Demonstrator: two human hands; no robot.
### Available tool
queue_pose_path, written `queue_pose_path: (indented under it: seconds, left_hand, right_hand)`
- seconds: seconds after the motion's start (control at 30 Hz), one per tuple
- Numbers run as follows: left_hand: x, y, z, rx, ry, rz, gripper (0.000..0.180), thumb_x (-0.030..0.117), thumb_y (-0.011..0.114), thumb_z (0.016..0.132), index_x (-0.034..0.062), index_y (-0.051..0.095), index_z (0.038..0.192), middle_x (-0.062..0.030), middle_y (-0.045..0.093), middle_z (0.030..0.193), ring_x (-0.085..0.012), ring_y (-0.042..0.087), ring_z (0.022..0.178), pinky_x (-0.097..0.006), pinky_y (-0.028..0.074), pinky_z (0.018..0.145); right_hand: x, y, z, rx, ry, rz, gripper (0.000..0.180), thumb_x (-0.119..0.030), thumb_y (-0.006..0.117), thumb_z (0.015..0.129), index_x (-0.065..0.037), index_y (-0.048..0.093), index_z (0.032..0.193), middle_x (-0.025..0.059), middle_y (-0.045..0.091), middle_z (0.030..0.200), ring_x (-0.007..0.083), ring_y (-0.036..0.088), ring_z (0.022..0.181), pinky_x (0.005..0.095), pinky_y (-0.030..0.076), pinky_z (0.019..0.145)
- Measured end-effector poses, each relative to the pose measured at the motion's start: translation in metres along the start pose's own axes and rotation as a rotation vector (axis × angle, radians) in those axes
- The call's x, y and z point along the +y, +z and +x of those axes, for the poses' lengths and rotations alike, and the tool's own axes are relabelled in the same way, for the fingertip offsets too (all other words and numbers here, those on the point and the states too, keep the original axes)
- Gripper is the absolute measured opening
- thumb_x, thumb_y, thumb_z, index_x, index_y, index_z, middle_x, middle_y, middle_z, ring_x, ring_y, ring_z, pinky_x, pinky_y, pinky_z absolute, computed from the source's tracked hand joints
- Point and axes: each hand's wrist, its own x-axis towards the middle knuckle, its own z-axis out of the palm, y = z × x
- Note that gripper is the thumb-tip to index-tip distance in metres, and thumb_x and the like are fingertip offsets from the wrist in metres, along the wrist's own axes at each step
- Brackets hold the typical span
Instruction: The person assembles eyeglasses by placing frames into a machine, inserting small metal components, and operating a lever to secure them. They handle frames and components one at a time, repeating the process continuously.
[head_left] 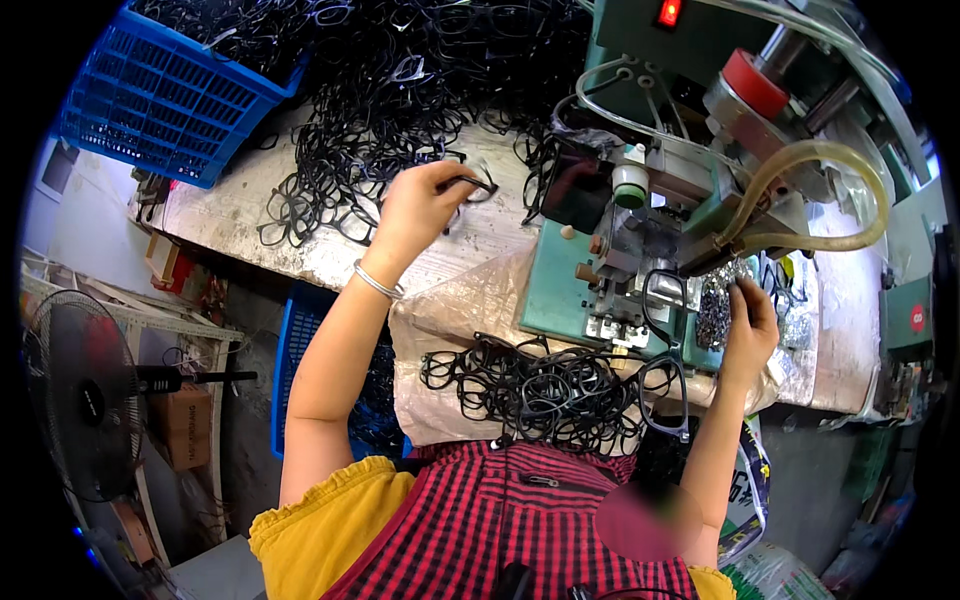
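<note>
1. While the left hand (415, 205) pinches a thin black plastic eyeglass frame (470, 185) at the edge of the big tangled heap of black frames (400, 90) on the worn pale table (480, 235), risk = neighbouring frames hook on & get dragged along, since the rims interlock.
2. Right hand (752, 325) sits close to the green bench machine (640, 250); its fingers (742, 290) are curled at some small part by the glittery metal bits (715, 310). Can't tell exactly what they grip. Risk: pinch if the fingers stray under the tooling.
3. Another black frame (668, 350) hangs at the machine's front, just beside the right hand; could slip onto the lap pile of frames (530, 385).
4. Held frame vs fingers: clamped betw. thumb & fingertips of the left hand, sticking out to the right, above the table, apart from the machine.
</note>
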Motion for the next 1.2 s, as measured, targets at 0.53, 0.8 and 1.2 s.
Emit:
queue_pose_path:
  seconds: [0.53,0.8,1.2]
  left_hand:
    - [-0.086,0.061,0.039,0.352,-0.311,-0.532,0.041,0.041,0.051,0.104,0.0018,0.061,0.108,-0.0029,0.061,0.093,-0.0132,0.051,0.080,-0.028,0.044,0.078]
    - [0.021,0.039,-0.025,0.388,0.071,-1.010,0.016,0.018,0.058,0.102,0.0048,0.062,0.110,-0.0087,0.068,0.099,-0.0159,0.066,0.079,-0.025,0.056,0.066]
    - [-0.058,0.056,0.057,0.415,-0.299,-0.694,0.023,0.021,0.076,0.090,-0.0012,0.073,0.092,-0.0015,0.068,0.082,-0.0087,0.058,0.073,-0.023,0.043,0.070]
  right_hand:
    - [-0.084,0.028,-0.018,-0.191,-0.249,-0.019,0.013,0.001,0.070,0.083,0.002,0.070,0.097,0.0073,0.070,0.094,0.0172,0.065,0.089,0.0287,0.049,0.084]
    - [-0.085,0.064,-0.028,-0.151,0.002,0.432,0.043,0.002,0.071,0.083,0.003,0.053,0.122,0.0057,0.066,0.094,0.0108,0.062,0.093,0.0245,0.047,0.088]
    - [-0.124,0.033,-0.040,-0.354,-0.073,0.162,0.053,-0.006,0.069,0.083,-0.002,0.055,0.135,0.0173,0.065,0.124,0.0269,0.063,0.115,0.0359,0.048,0.100]
